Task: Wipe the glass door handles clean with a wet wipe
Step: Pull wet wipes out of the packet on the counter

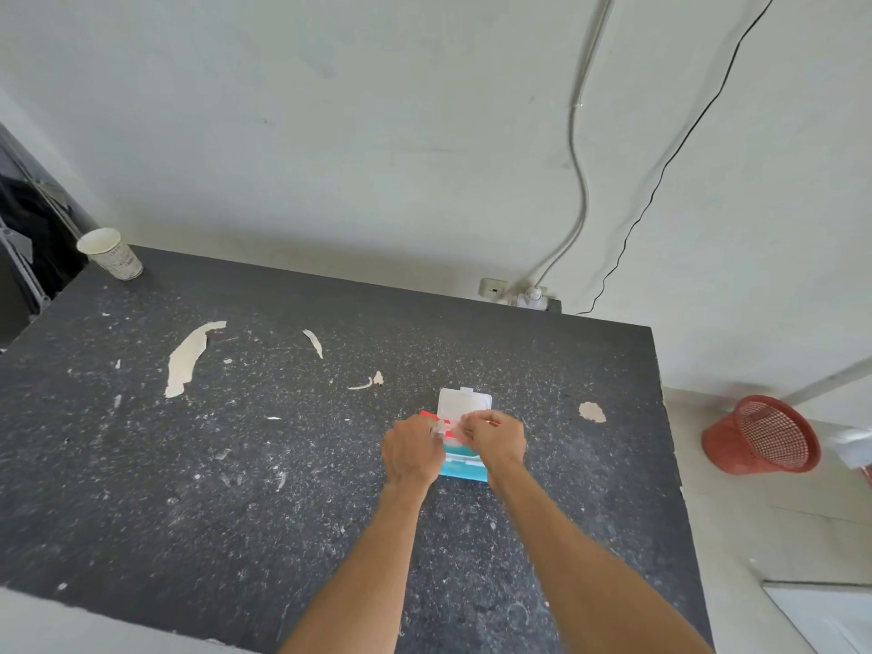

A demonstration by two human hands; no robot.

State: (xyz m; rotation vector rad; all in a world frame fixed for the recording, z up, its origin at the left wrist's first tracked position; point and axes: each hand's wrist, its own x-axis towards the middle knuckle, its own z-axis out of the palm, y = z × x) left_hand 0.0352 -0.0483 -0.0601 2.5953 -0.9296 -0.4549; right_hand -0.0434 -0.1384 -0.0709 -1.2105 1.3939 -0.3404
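Note:
A blue and red wet wipe pack (pixel 461 467) lies on the dark speckled table (pixel 264 464), its white lid (pixel 463 404) flipped open away from me. My left hand (pixel 411 453) rests over the pack's left side with fingers curled at the opening. My right hand (pixel 496 439) covers the right side, fingers bent down at the opening, where a bit of pale wipe (pixel 446 428) shows between both hands. Which hand pinches the wipe is hidden by the fingers. No glass door handle is in view.
A paper cup (pixel 111 253) stands at the table's far left corner. Peeled patches mark the tabletop. A red mesh basket (pixel 764 435) sits on the floor at the right. A wall socket (pixel 519 295) with cables is behind the table.

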